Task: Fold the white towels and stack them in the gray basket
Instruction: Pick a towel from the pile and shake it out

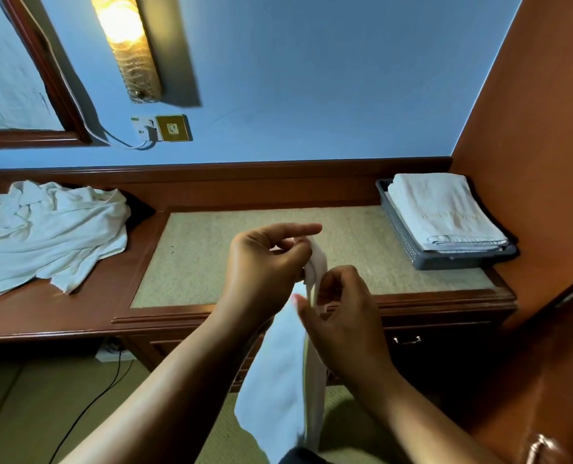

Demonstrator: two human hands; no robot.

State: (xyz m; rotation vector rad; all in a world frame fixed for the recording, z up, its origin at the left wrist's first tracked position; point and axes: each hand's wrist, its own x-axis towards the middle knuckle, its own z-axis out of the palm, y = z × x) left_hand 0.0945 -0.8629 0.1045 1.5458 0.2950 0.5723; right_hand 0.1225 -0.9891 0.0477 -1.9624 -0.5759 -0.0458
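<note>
A white towel (pixel 278 373) hangs bunched in front of the desk, its lower end down near the floor. My left hand (pixel 265 262) pinches its top end, index finger pointing right. Just below, my right hand (pixel 342 306) pinches the same towel lower down along its edge. The gray basket (pixel 409 242) sits at the desk's far right corner with folded white towels (pixel 446 212) stacked inside. A heap of crumpled white towels (pixel 47 229) lies on the lower shelf at the left.
The desk has a beige inlaid top (pixel 211 256) with a raised wooden rim. A brown wardrobe side (pixel 539 162) stands close on the right. Drawers with a brass handle (pixel 407 339) face me, and a black cable (pixel 91 403) runs across the floor at the left.
</note>
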